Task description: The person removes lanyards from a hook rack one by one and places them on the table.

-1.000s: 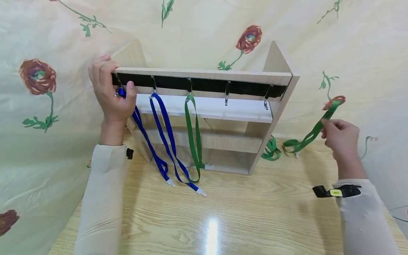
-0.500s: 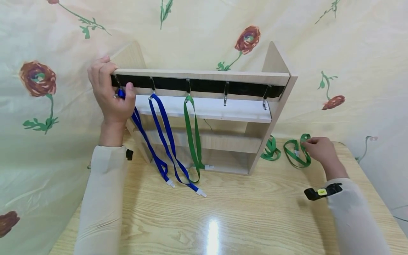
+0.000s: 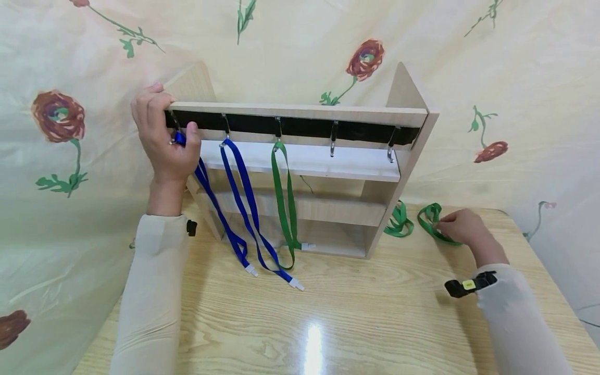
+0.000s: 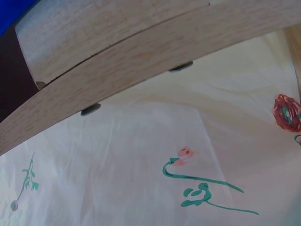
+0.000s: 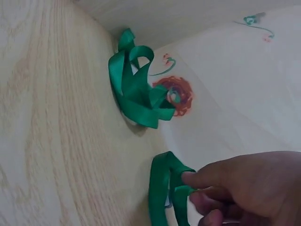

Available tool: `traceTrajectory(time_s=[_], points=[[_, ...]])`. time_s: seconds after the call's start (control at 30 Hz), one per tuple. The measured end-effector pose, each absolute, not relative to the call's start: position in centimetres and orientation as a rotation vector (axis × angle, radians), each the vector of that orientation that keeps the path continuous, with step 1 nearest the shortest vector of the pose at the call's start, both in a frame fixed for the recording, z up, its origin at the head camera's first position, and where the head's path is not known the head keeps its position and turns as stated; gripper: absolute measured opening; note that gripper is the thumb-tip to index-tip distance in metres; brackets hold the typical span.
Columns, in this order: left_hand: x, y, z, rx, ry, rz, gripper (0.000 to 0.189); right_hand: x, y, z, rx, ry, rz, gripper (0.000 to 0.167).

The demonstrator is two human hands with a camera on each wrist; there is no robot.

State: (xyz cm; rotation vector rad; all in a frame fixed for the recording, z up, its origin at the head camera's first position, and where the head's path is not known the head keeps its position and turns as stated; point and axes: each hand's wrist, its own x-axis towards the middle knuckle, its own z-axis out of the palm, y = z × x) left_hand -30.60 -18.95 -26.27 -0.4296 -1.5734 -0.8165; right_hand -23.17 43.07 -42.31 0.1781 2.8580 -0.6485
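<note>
My left hand [image 3: 164, 130] grips the upper left corner of a wooden shelf unit [image 3: 300, 109], fingers over the top and thumb in front. At the right, my right hand [image 3: 461, 229] pinches a green lanyard [image 3: 427, 221] lying loosely looped on the table; the pinch also shows in the right wrist view. Beside it lies a second bundled green lanyard [image 5: 134, 92]. From the rack's hooks hang a blue lanyard [image 3: 213, 195] partly behind my left thumb, another blue lanyard [image 3: 245, 190] and a green lanyard [image 3: 283, 195]. The two right hooks [image 3: 334, 140] bear nothing.
The shelf unit stands on a wood-grain table [image 3: 262, 328] against a flower-patterned wall covering [image 3: 290, 52]. White clips of the hanging lanyards reach the table in front of the unit. A white shelf board [image 3: 347, 161] lies behind the hooks.
My right hand has come down and leftward, lowering the green lanyard from a raised stretch to a loose coil on the table. The left hand keeps its place on the shelf unit.
</note>
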Motion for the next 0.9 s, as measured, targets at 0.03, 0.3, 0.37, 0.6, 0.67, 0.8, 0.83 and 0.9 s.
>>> traceTrajectory(time_s=[0.03, 0.3, 0.37, 0.6, 0.67, 0.8, 0.83, 0.9], points=[[-30.6, -19.0, -26.3, -0.43, -1.573, -0.816, 0.065, -23.0, 42.9, -42.2, 0.202, 2.877, -0.668, 0.058], [-30.6, -19.0, -26.3, -0.43, -1.576, -0.814, 0.064, -22.3, 41.0, -40.6, 0.374, 3.083, -0.996, 0.06], [-30.7, -19.0, -26.3, -0.43, -1.579, -0.812, 0.064, -22.2, 40.4, -39.9, 0.407, 3.111, -1.1, 0.057], [-30.6, -19.0, -26.4, -0.431, -1.584, -0.812, 0.064, -21.2, 37.9, -37.2, 0.53, 3.102, -1.432, 0.041], [-30.6, -19.0, -26.4, -0.431, -1.581, -0.814, 0.064, -20.9, 37.2, -36.4, 0.551, 3.094, -1.544, 0.028], [-30.6, -18.9, -26.3, -0.428, -1.574, -0.816, 0.064, -20.2, 35.8, -34.8, 0.513, 3.054, -1.794, 0.019], [-30.6, -18.9, -26.3, -0.43, -1.571, -0.818, 0.064, -20.0, 35.4, -34.5, 0.494, 3.043, -1.846, 0.019], [-30.6, -18.9, -26.3, -0.43, -1.569, -0.818, 0.065, -19.5, 34.8, -33.8, 0.459, 3.012, -1.942, 0.017]])
